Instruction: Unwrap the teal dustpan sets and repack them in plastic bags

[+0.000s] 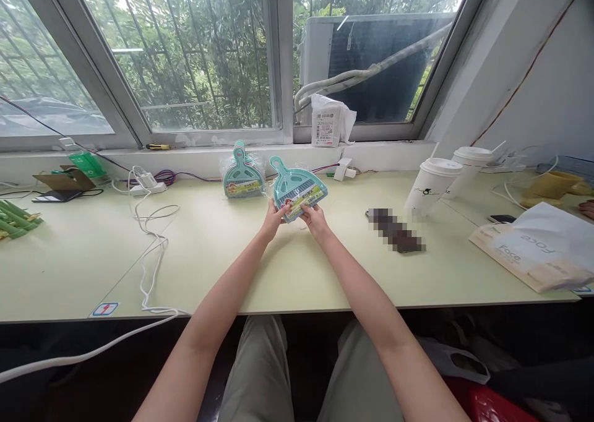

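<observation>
Between my hands, above the table, is a teal dustpan set [297,184] in clear wrapping, with a blue-bristled brush and a yellow label showing. It tilts, its handle pointing up and to the left. My left hand [273,219] grips its lower left edge, and the fingers of my right hand [315,218] are closed on its lower edge. Just to the left, several more wrapped dustpan sets [242,177] stand stacked against the wall below the window.
White cables [155,242] run across the table [208,255] on the left, from a power strip [148,187]. Two lidded paper cups [429,187], a blurred dark object [394,230] and a tissue pack [533,249] lie to the right. A box cutter [158,146] rests on the sill.
</observation>
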`<state>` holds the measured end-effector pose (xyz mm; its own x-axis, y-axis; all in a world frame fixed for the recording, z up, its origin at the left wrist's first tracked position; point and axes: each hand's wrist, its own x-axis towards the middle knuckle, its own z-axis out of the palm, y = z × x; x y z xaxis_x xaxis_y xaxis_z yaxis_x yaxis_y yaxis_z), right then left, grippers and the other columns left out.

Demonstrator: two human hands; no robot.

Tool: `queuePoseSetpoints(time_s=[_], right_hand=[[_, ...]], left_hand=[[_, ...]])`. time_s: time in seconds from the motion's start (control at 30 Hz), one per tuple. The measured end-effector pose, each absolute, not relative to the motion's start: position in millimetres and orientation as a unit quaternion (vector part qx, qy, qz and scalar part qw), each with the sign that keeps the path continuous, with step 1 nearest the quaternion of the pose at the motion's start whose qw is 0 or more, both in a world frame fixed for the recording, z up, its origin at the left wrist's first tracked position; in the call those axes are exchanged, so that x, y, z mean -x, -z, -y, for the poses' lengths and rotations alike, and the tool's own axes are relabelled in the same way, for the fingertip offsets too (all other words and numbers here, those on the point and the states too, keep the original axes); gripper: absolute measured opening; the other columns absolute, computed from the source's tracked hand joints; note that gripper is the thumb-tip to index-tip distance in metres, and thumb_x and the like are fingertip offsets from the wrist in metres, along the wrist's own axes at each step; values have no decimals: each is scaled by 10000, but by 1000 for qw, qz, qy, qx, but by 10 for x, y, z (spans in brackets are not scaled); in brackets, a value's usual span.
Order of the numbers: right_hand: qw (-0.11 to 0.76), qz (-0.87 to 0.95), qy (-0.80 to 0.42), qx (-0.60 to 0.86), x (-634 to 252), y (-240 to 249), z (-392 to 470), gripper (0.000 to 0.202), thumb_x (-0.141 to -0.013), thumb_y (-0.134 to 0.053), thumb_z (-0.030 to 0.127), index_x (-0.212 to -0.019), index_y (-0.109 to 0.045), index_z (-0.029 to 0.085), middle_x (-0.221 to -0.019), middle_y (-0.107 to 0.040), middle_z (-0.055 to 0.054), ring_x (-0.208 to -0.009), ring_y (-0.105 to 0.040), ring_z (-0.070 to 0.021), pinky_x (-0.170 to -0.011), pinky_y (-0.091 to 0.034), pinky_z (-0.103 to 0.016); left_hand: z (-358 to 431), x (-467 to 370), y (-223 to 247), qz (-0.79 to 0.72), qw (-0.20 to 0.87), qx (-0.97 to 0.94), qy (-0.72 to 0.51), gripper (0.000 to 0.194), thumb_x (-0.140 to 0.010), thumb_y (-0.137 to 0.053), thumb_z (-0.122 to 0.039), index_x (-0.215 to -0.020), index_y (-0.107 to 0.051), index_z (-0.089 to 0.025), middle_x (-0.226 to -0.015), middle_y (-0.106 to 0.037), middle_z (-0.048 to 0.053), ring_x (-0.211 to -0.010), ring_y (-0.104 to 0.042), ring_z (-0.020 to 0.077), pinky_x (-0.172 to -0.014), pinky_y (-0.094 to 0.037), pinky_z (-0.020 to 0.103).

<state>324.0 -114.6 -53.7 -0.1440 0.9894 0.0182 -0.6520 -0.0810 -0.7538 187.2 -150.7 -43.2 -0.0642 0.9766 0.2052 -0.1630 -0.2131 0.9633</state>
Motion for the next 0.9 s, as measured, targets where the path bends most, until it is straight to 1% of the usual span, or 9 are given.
queuePoseSetpoints(time_s=[0.27,0.4,0.6,0.77,0.9], right_hand=[[591,357,-680,245,-3253,516,1158,226,-742,-679,93,-929,-595,188,-915,-739,-12,-817,-719,-143,-819,-599,-273],[601,349,-673,252,-3245,516,1164,225,-735,-668,89,-919,-592,194,-902,-738,1,-814,-716,-138,-815,-600,-276],[618,339,-667,243,-3222,478,1216,227,-730,-690,118,-921,-596,197,-917,-728,-1,-874,-713,-146,-868,-585,-292],[631,337,-661,226,-3186,460,1252,228,-718,-707,134,-910,-600,196,-922,-722,-4,-887,-710,-153,-880,-582,-301],[630,352,-653,229,-3192,463,1245,242,-701,-735,156,-900,-603,194,-934,-719,-10,-887,-708,-162,-867,-591,-311]], left_hand=[[1468,-1865,446,-415,467,-474,-620,645,-736,-701,-384,-1290,-395,-261,-1267,-590,82,-1043,-621,226,-724,-560,315],[1474,-1875,436,-409,467,-480,-620,633,-731,-711,-381,-1274,-412,-254,-1253,-593,80,-1031,-624,222,-752,-566,339],[1559,-1913,331,-397,472,-483,-622,595,-735,-718,-371,-1239,-417,-273,-1260,-591,62,-1049,-620,225,-792,-566,367],[1596,-1935,268,-440,442,-467,-627,537,-772,-679,-381,-1239,-441,-268,-1260,-597,70,-1103,-599,248,-837,-539,366],[1566,-1922,283,-434,454,-458,-628,611,-749,-690,-334,-1289,-412,-260,-1280,-585,78,-1117,-594,256,-851,-540,381]])
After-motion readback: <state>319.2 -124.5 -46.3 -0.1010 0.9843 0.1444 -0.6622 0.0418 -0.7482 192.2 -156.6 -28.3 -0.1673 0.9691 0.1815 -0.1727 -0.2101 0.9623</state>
